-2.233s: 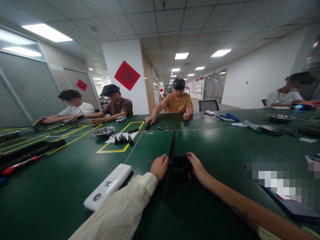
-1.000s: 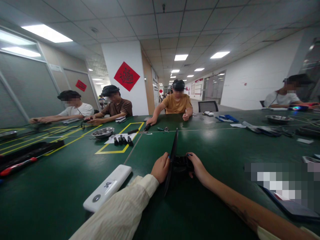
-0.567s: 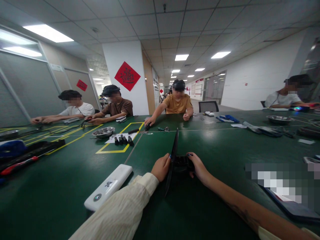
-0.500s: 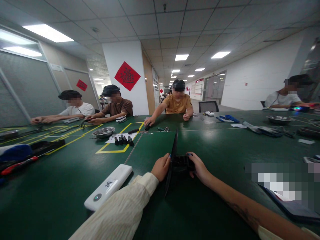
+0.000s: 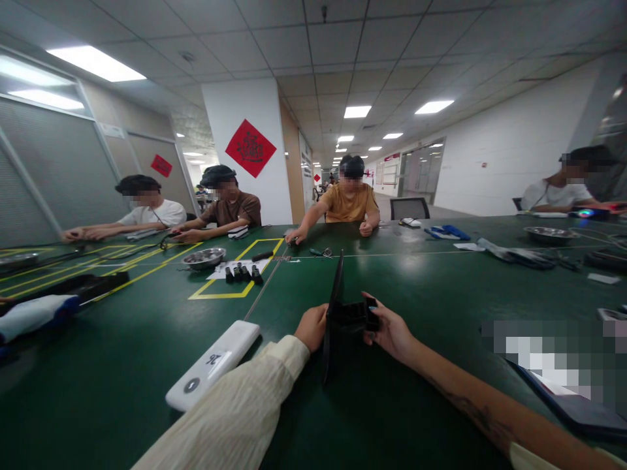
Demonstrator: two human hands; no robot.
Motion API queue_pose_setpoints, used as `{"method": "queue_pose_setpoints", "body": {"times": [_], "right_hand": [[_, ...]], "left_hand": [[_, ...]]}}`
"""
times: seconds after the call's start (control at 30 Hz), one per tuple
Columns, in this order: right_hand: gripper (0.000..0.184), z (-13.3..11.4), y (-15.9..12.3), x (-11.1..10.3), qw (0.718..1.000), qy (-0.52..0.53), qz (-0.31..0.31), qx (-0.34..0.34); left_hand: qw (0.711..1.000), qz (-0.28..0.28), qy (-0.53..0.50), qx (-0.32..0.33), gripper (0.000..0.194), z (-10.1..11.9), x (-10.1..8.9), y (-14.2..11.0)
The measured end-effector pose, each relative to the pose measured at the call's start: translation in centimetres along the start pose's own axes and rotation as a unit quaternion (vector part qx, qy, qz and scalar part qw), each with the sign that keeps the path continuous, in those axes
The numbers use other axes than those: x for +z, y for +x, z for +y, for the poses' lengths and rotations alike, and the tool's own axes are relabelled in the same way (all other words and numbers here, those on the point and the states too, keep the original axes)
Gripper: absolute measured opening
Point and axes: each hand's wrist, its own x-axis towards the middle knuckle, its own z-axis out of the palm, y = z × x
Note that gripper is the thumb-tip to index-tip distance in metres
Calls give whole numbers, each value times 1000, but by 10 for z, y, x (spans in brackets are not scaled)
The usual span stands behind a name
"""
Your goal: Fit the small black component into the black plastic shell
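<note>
A thin black panel (image 5: 334, 320) stands nearly edge-on in front of me, above the green table (image 5: 416, 418). My left hand (image 5: 312, 328) grips its left face near the middle. From the panel's right face juts a boxy black part (image 5: 353, 317). Around the outer end of that part, my right hand (image 5: 389, 328) is closed, thumb and fingers on opposite sides. The panel's broad face is turned away from view, so its kind is unclear. A white power bank (image 5: 213, 365) marked 26 lies beside my left forearm.
Several short black cylinders (image 5: 243, 273) stand on paper inside a yellow tape outline, near a metal bowl (image 5: 204, 258). At left lie a white and blue item (image 5: 42, 316) and a long black tray (image 5: 73, 284). A person (image 5: 350, 202) sits opposite.
The panel has shifted slightly left and leans a little differently, and my right fingers have moved on the boxy part. At far left, the red-handled tool is gone from view and the white-blue item has moved.
</note>
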Motion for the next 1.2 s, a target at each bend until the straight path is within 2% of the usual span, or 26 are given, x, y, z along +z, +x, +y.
{"method": "queue_pose_setpoints", "body": {"times": [0.1,0.17,0.3,0.5,0.87,1.2], "right_hand": [[25,0,2,3,999,33,22,23],[20,0,5,3,998,32,39,44],[28,-1,7,2,996,5,50,69],[37,0,5,2,995,-59,9,77],[45,4,9,0,994,-66,4,88],[50,4,8,-1,995,-57,7,77]], "left_hand": [[1000,4,12,1,43,1,1,-1],[1000,7,21,-9,46,3,2,-1],[1000,11,25,-13,47,6,3,-1],[999,24,36,-21,43,5,2,-2],[997,17,69,-30,39,12,-2,-3],[992,15,114,-51,55,10,2,-1]]}}
